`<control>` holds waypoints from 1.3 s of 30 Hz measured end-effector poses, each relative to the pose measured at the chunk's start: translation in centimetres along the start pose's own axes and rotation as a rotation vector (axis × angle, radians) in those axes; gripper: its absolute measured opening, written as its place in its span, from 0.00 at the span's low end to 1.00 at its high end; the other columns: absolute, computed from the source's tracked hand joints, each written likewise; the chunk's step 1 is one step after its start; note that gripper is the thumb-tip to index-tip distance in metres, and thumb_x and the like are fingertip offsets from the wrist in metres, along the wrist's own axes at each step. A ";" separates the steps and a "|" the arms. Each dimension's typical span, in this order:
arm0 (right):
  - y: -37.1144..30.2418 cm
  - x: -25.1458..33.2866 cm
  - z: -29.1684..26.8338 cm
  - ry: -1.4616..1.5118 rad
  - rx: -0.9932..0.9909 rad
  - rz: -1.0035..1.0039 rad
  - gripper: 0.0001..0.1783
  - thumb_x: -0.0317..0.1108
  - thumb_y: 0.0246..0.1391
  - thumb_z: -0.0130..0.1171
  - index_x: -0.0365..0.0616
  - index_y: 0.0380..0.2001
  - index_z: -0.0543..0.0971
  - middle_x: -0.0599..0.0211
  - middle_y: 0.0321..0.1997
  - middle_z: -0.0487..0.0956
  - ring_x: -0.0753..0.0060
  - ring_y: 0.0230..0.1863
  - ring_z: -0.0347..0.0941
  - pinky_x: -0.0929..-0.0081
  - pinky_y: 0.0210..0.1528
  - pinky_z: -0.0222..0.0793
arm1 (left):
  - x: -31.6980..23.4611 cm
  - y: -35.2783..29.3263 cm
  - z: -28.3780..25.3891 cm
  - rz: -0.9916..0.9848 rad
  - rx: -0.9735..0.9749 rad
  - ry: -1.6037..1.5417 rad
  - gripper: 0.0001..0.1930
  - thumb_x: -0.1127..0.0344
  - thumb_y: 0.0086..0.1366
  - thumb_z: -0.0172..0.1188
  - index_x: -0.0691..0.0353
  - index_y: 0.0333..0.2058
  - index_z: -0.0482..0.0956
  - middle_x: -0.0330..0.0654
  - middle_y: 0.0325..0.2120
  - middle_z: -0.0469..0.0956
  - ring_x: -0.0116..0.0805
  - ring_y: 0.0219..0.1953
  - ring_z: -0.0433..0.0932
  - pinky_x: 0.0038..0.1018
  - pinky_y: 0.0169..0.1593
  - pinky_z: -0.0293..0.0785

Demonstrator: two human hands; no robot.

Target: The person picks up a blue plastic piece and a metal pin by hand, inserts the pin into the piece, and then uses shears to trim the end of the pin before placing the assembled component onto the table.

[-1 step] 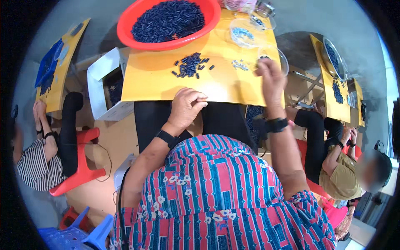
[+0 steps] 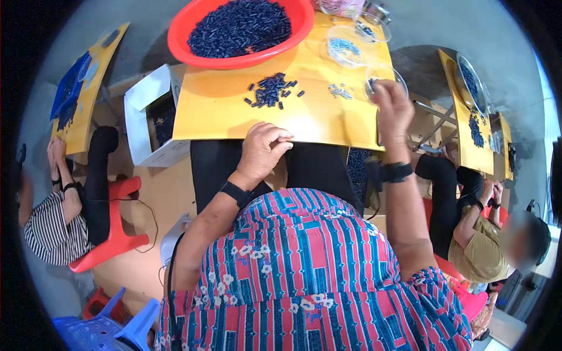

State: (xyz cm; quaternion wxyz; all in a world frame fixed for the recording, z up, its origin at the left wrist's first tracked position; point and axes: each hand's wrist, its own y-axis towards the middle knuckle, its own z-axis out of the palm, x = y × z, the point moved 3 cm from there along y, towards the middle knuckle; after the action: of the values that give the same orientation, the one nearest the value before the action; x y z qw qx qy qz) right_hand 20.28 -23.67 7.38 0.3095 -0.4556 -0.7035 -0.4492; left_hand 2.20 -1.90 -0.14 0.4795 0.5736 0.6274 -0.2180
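Observation:
My left hand (image 2: 263, 152) is at the near edge of the yellow table (image 2: 211, 120), thumb and forefinger pinched together. Whatever they hold, if anything, is too small to make out. Over the clear round dish (image 2: 400, 81) at the table's right side, my right hand (image 2: 394, 114) is raised with its fingers curled together; their tips are partly hidden, and I cannot see what is in them. Ahead of my left hand lies a loose pile of short dark cylinders (image 2: 273, 89). To the right of it, small silvery pieces (image 2: 340, 91) are scattered.
A red basin (image 2: 243, 62) heaped with dark cylinders stands at the far left of the table. Clear tubs, one with light-blue pieces (image 2: 344, 47), sit at the far right. An open white box (image 2: 139, 117) is left of the table. Co-workers sit on both sides.
My right hand has shifted a little to the right, closer over the clear dish. My left hand keeps its pinch at the table edge. The whole view has shifted slightly.

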 end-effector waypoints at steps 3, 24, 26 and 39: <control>2.8 -2.4 -2.7 -0.228 -0.042 -0.122 0.09 0.32 0.55 0.62 0.40 0.38 0.81 0.60 0.33 0.82 0.68 0.36 0.80 0.74 0.41 0.73 | -0.2 0.0 -0.2 0.024 0.001 -0.031 0.07 0.72 0.48 0.68 0.60 0.29 0.83 0.39 0.24 0.79 0.41 0.33 0.76 0.34 0.45 0.71; -5.6 1.6 13.4 -0.421 0.496 -0.124 0.12 0.40 0.49 0.66 0.46 0.33 0.80 0.59 0.34 0.80 0.52 0.34 0.78 0.59 0.37 0.73 | -0.5 -0.2 0.4 0.119 0.060 -0.005 0.06 0.71 0.48 0.65 0.58 0.28 0.81 0.38 0.21 0.75 0.40 0.30 0.75 0.35 0.44 0.69; -5.6 1.2 13.4 -0.426 0.491 -0.144 0.11 0.40 0.49 0.65 0.47 0.33 0.80 0.59 0.34 0.80 0.51 0.34 0.78 0.58 0.37 0.73 | -0.4 -0.2 0.4 0.132 0.058 0.006 0.07 0.71 0.48 0.66 0.57 0.29 0.81 0.38 0.21 0.75 0.40 0.30 0.75 0.35 0.44 0.69; -6.4 0.3 11.2 -0.342 0.581 -0.334 0.06 0.33 0.52 0.60 0.46 0.33 0.78 0.58 0.34 0.78 0.50 0.36 0.77 0.59 0.39 0.73 | -0.6 -0.4 0.3 -0.116 -0.143 -0.153 0.11 0.78 0.54 0.63 0.64 0.38 0.78 0.44 0.33 0.75 0.33 0.32 0.77 0.26 0.38 0.75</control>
State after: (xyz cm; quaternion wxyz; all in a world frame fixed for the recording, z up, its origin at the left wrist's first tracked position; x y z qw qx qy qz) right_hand 13.97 -14.49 0.85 0.2263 -0.2964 -0.9076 -0.1926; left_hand 1.86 -2.56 0.10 0.5523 0.4825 0.6348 -0.2433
